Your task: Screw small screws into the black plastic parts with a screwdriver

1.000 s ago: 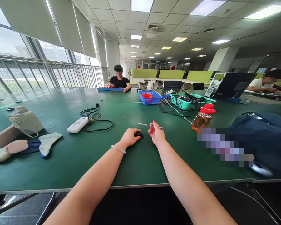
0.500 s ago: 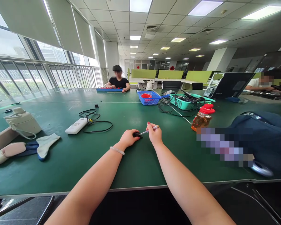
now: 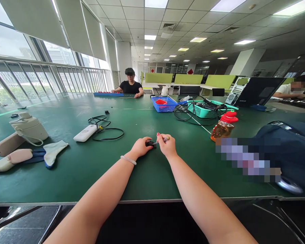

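Note:
Near the middle of the green table (image 3: 152, 179), my left hand (image 3: 141, 147) is closed around a small black part (image 3: 149, 143), pressing it on the tabletop; fingers partly cover it. My right hand (image 3: 166, 145) pinches a slim screwdriver (image 3: 165, 138) with a silvery shaft and a gold-coloured end. Its thin tip points left and meets the right side of the black part. Whether a screw sits under the tip is too small to see.
On the left lie a white power bank (image 3: 85, 133) with a black cable, a pale bottle (image 3: 32, 128) and a cloth strap (image 3: 54, 152). Ahead are a blue basket (image 3: 164, 106) and a green basket (image 3: 204, 110). A red-capped bottle (image 3: 223, 127) and dark bag (image 3: 289, 145) occupy the right. One person sits opposite.
My right hand has moved closer to my left hand, and less of the screwdriver's shaft shows. The view has shifted slightly. Across the table, the blue tray has slid left by the person.

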Tool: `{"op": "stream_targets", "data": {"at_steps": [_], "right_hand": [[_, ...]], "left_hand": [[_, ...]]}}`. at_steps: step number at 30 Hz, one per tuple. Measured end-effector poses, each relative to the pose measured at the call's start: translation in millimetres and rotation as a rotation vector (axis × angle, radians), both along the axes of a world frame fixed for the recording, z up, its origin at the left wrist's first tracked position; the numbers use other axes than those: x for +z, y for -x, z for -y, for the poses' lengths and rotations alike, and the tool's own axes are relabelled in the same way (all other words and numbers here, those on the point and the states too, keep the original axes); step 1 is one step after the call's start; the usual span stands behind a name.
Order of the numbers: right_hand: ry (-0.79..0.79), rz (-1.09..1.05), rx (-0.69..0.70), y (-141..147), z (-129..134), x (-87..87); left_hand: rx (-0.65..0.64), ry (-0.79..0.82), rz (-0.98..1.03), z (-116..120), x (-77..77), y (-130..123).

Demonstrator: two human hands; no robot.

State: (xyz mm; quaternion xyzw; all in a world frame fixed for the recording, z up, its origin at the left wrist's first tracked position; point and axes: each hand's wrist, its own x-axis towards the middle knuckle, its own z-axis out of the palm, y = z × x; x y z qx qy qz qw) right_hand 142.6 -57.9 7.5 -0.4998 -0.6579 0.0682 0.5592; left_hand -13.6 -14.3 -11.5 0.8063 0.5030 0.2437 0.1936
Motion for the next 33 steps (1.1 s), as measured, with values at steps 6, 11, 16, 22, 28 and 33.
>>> {"op": "stream_targets", "data": {"at_steps": [6,11,16,22,28,33], "right_hand": [[-0.029,0.043,-0.006,1.5,0.4,0.8],[-0.018,0.041,-0.01,-0.7,-2.1,-1.2],[0.01,0.045,-0.027,-2.1,-3.7,-3.1],[-0.009,0.138,-0.055,-2.9,-5.1,-4.6],[0.006,0.377,-0.011,7.1,2.7,-2.1],[-0.014,0.663,0.111,20.6,7.6,-0.6]], "left_hand": [[-0.019,-0.017,-0.006,1.8,3.3,-0.3],[-0.029,-0.033,-0.02,2.2,3.5,-0.1],[-0.041,-0.044,-0.03,2.3,3.9,-0.1],[-0.047,-0.058,-0.03,1.6,2.4,0.2],[-0.057,-0.067,-0.021,0.7,-0.2,0.3],[-0.093,-0.074,-0.02,-2.3,-1.8,2.1]]}}
